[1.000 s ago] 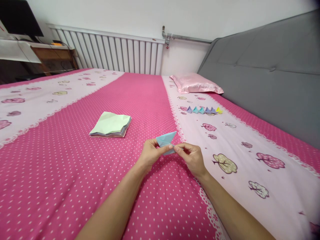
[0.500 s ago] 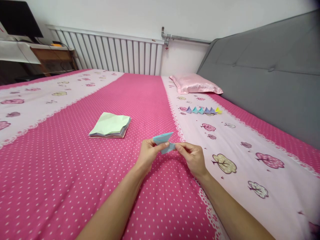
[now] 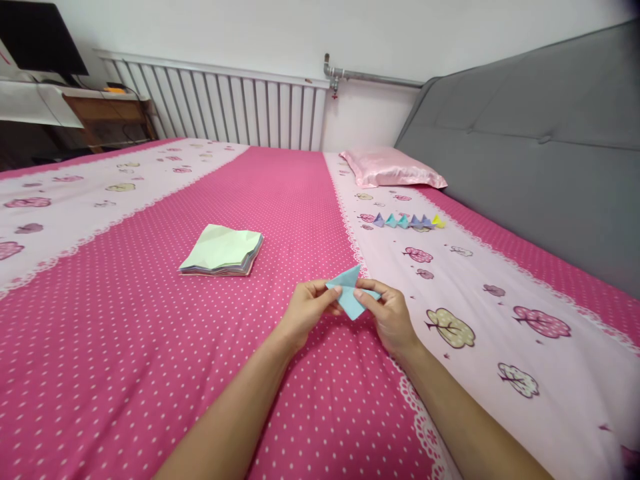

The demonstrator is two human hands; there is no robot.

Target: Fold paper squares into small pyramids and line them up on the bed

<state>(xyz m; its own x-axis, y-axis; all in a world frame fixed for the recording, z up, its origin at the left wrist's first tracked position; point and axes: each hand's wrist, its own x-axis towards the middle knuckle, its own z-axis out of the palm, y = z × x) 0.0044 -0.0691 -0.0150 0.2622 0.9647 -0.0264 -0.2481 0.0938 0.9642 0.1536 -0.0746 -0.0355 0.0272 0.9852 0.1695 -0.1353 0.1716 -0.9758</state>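
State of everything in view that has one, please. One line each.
left hand, pinching the blue paper
right hand, pinching the blue paper
blue paper, folded, held between both hands
paper stack, lying on the bed, edges wavy
small folded papers, set in a row
pillow, lying flat
monitor, screen dark

The left hand [image 3: 306,310] and right hand [image 3: 393,315] each cover part of the blue paper [image 3: 352,307] with a thumb; some fingertips are hidden behind it. The bottom edge cuts off both forearms [image 3: 240,407]. The paper shapes [image 3: 403,222] are too small to show their folds. The stack [image 3: 220,248] has its lower sheets mostly hidden. The left edge crops the monitor [image 3: 40,37], the right edge the headboard [image 3: 525,100].
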